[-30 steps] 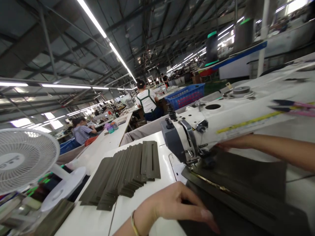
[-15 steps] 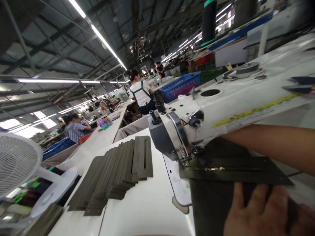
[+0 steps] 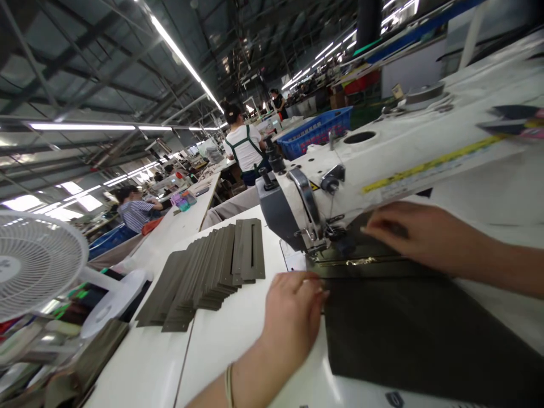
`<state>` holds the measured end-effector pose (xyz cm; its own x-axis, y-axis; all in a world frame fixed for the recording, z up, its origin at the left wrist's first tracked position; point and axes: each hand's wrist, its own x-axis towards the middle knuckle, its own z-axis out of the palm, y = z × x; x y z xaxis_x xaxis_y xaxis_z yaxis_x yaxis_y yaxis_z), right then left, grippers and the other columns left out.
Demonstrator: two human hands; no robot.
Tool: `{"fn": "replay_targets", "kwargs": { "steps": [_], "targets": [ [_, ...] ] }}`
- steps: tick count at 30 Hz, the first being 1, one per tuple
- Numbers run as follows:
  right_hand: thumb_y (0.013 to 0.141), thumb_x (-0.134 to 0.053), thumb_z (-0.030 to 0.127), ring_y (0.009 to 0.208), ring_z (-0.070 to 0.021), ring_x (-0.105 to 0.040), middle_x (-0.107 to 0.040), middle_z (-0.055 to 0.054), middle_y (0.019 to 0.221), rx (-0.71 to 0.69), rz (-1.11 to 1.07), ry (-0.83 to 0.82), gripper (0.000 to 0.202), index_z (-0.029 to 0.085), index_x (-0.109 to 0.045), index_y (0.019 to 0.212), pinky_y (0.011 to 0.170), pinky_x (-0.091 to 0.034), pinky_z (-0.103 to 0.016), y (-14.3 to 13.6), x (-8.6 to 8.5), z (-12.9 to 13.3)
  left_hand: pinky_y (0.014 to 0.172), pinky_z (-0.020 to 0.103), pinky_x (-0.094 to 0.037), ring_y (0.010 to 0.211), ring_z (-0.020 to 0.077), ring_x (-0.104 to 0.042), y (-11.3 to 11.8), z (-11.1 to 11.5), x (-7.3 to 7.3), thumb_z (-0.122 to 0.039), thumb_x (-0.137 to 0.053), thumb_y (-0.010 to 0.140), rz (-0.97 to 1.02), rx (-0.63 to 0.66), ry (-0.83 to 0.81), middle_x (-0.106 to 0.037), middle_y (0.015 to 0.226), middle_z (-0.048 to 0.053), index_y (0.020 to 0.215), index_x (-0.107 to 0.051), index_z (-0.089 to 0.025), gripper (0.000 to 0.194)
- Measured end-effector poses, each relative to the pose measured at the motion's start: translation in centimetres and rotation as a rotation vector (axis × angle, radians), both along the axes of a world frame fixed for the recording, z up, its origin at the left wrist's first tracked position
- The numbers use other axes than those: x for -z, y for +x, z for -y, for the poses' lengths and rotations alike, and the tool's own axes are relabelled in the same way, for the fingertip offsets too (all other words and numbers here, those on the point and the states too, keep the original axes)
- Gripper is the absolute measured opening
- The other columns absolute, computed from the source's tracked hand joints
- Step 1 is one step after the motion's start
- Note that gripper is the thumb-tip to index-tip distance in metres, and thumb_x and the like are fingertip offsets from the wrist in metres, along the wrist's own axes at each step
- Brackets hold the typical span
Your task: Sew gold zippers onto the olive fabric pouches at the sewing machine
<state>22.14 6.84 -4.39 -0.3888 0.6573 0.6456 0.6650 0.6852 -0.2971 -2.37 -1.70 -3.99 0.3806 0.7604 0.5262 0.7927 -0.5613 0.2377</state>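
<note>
Spreading from the pinching left hand [image 3: 294, 309], dark fabric [image 3: 395, 334] lies beneath the closed right hand [image 3: 410, 233].

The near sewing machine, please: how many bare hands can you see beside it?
2: left hand at the left edge of the dark fabric; right hand over its upper part.

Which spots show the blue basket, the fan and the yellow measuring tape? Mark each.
Blue basket [image 3: 314, 135]: head view, side wall.
Fan [image 3: 40, 260]: head view, grille.
Yellow measuring tape [image 3: 433, 164]: head view, middle.
</note>
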Motion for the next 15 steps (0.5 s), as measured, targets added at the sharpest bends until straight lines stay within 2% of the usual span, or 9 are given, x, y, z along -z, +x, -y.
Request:
{"fn": "replay_targets", "kwargs": {
  "steps": [1,3,4,6,8,11,15],
  "targets": [
    [0.101,-0.045,0.036,0.075,-0.0154,-0.062,-0.066,-0.004,0.085,-0.098,0.035,0.018,0.031,0.019,-0.064,0.085,0.069,-0.052,-0.03,-0.5,0.2,1.6,0.084,0.045,-0.058,0.097,0.0272,-0.07,-1.0,-0.7,0.1,-0.016,-0.063,0.091,-0.066,0.003,0.014,-0.074,0.11,0.011,0.103,-0.069,-0.017,0.014],
    [0.101,-0.041,0.026,0.079,-0.0182,-0.063,-0.068,-0.006,0.086,-0.267,0.098,0.094,0.031,0.02,-0.065,0.084,0.072,-0.051,-0.032,-1.7,1.0,4.9,0.092,0.046,-0.055,0.105,0.0266,-0.069,-2.1,-2.0,0.6,-0.013,-0.064,0.091,-0.142,0.09,0.032,-0.073,0.114,0.012,0.108,-0.067,-0.015,0.018],
    [0.099,-0.041,0.02,0.083,-0.0197,-0.064,-0.07,-0.008,0.092,-0.309,0.117,0.143,0.028,0.019,-0.066,0.088,0.074,-0.051,-0.034,-2.3,1.3,6.2,0.095,0.045,-0.054,0.107,0.0251,-0.069,-2.2,-2.6,0.8,-0.012,-0.063,0.091,-0.166,0.123,0.035,-0.074,0.114,0.012,0.109,-0.067,-0.015,0.018],
    [0.094,-0.045,0.013,0.082,-0.021,-0.063,-0.07,-0.008,0.092,-0.309,0.145,0.167,0.023,0.018,-0.066,0.087,0.072,-0.05,-0.034,-3.3,1.9,7.5,0.097,0.041,-0.053,0.102,0.0215,-0.071,-2.0,-3.4,1.1,-0.008,-0.059,0.092,-0.187,0.127,0.013,-0.075,0.108,0.01,0.105,-0.067,-0.016,0.018],
    [0.091,-0.049,0.012,0.074,-0.0195,-0.062,-0.067,-0.006,0.083,-0.267,0.174,0.12,0.019,0.019,-0.064,0.082,0.066,-0.048,-0.032,-3.7,2.1,6.9,0.091,0.037,-0.054,0.09,0.0201,-0.073,-1.6,-3.7,1.0,-0.008,-0.057,0.092,-0.191,0.06,-0.018,-0.077,0.096,0.008,0.1,-0.068,-0.016,0.016],
    [0.091,-0.052,0.013,0.064,-0.0182,-0.063,-0.067,-0.003,0.076,-0.174,0.231,0.101,0.016,0.019,-0.063,0.081,0.061,-0.045,-0.031,-4.2,1.9,4.4,0.08,0.035,-0.056,0.074,0.0202,-0.071,-1.0,-3.7,0.6,-0.012,-0.056,0.093,-0.184,-0.026,-0.029,-0.075,0.079,0.005,0.091,-0.069,-0.017,0.014],
    [0.088,-0.056,0.016,0.058,-0.0203,-0.066,-0.071,-0.004,0.073,-0.104,0.324,0.063,0.012,0.017,-0.067,0.093,0.053,-0.04,-0.031,-5.4,2.0,2.8,0.075,0.035,-0.054,0.073,0.0211,-0.07,-0.9,-3.7,0.5,-0.014,-0.054,0.094,-0.171,-0.066,-0.013,-0.073,0.076,0.004,0.085,-0.069,-0.018,0.017]
  ]
}}
